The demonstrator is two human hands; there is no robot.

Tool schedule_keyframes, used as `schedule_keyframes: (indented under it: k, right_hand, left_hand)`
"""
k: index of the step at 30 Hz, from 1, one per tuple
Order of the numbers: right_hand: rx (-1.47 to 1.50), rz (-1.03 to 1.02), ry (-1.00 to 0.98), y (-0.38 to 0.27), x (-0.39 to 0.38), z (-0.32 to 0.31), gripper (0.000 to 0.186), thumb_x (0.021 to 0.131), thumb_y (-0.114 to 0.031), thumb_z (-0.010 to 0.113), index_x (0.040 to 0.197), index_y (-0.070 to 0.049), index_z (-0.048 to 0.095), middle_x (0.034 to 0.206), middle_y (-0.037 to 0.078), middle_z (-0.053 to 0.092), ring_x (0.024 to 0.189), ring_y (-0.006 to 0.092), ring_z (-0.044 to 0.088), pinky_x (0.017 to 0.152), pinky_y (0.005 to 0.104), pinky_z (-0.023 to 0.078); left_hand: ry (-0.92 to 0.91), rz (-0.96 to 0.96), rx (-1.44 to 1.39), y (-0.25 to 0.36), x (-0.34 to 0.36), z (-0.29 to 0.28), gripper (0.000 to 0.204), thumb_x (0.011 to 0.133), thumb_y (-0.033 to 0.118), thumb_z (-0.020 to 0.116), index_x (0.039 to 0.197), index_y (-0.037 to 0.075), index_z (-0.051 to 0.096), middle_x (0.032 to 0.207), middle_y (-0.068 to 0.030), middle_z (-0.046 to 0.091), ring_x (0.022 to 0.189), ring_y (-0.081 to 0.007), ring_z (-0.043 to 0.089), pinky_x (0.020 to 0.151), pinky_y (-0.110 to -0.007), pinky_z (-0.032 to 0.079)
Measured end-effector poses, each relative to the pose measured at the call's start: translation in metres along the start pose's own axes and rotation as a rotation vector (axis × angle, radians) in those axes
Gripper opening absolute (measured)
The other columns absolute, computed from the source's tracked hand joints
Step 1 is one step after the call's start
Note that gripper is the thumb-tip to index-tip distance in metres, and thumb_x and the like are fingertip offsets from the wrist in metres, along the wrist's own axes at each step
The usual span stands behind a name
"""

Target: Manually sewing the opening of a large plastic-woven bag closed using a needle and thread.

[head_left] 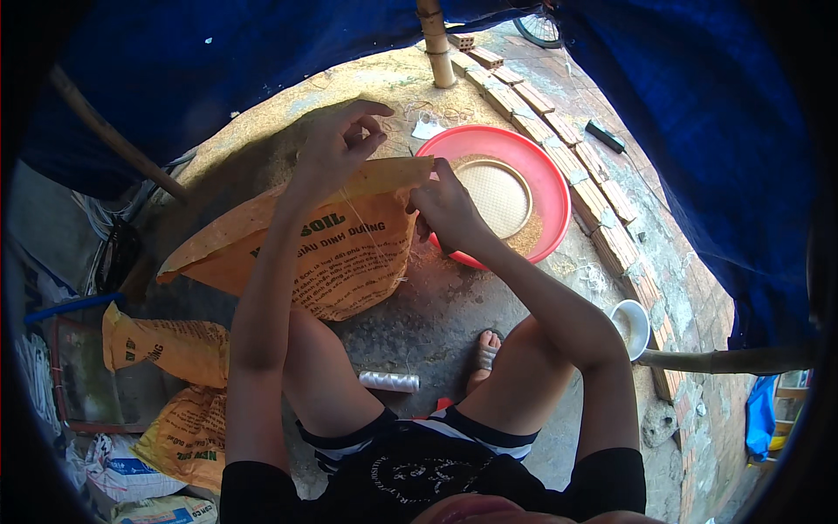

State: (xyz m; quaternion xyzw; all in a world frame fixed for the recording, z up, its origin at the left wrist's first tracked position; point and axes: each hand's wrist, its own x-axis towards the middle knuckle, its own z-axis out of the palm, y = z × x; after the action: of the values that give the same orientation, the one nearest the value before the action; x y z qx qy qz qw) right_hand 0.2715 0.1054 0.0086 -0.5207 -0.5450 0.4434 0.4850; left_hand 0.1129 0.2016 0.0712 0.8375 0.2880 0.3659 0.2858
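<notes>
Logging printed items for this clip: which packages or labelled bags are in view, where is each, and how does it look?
Held sack: centre, top edge between left hand and right hand; orange-yellow, dark print.
Second sack: left, crumpled, orange-yellow.
Third sack: lower left, same colour.
White bag: bottom left, blue marking.

Needle at right hand (447, 208) too small to tell; bicycle wheel (539, 30) cut off
</notes>
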Motion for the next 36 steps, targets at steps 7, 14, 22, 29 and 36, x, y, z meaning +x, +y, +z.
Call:
schedule_keyframes:
  k: [7,14,22,29,36]
  right_hand:
    - [-0.050,-0.050,0.021,-0.001,-0.005,0.001,0.034,0.082,-0.008,0.045,0.112,-0.003,0.030,0.075,0.015,0.058,0.054,0.0178,0.057,0.047,0.0299,0.045]
    - [-0.094,-0.080,0.100,-0.004,-0.006,0.002,0.048,0.080,-0.007,0.047,0.123,-0.009,0.026,0.083,0.016,0.056,0.073,0.0177,0.057,0.063,0.0310,0.045]
    - [-0.040,-0.085,0.208,-0.003,-0.007,0.004,0.044,0.083,-0.011,0.053,0.115,-0.003,0.025,0.081,0.016,0.055,0.065,0.0192,0.058,0.056,0.0296,0.047]
    - [0.158,0.103,0.127,-0.007,-0.010,0.003,0.032,0.084,-0.014,0.054,0.104,0.004,0.036,0.080,0.014,0.056,0.055,0.0134,0.056,0.041,0.0237,0.046]
    - [0.292,0.147,0.094,-0.020,-0.011,0.007,0.036,0.085,-0.014,0.049,0.116,0.004,0.041,0.078,0.012,0.059,0.053,0.0118,0.055,0.043,0.0233,0.045]
  left_hand:
    - [0.049,-0.082,0.072,-0.005,-0.002,-0.007,0.017,0.072,0.013,0.068,0.088,0.008,0.066,0.069,-0.0007,0.056,0.052,-0.0066,0.043,0.048,-0.023,0.037]
    - [-0.005,-0.098,0.321,-0.011,-0.001,-0.002,0.017,0.071,0.025,0.068,0.081,0.012,0.069,0.065,-0.0033,0.054,0.059,-0.0136,0.049,0.055,-0.030,0.041]
    - [0.002,-0.132,0.109,0.000,-0.004,0.001,0.022,0.068,0.032,0.070,0.081,0.014,0.069,0.066,-0.0034,0.054,0.070,-0.0141,0.055,0.066,-0.029,0.045]
    - [0.002,0.109,0.462,0.005,-0.015,0.006,0.022,0.066,0.027,0.075,0.079,0.011,0.069,0.068,-0.0034,0.056,0.062,-0.0134,0.053,0.054,-0.027,0.043]
    - [0.113,0.154,0.420,-0.003,-0.017,0.013,0.021,0.066,0.029,0.073,0.075,0.010,0.067,0.066,-0.0037,0.058,0.060,-0.0166,0.055,0.055,-0.029,0.043]
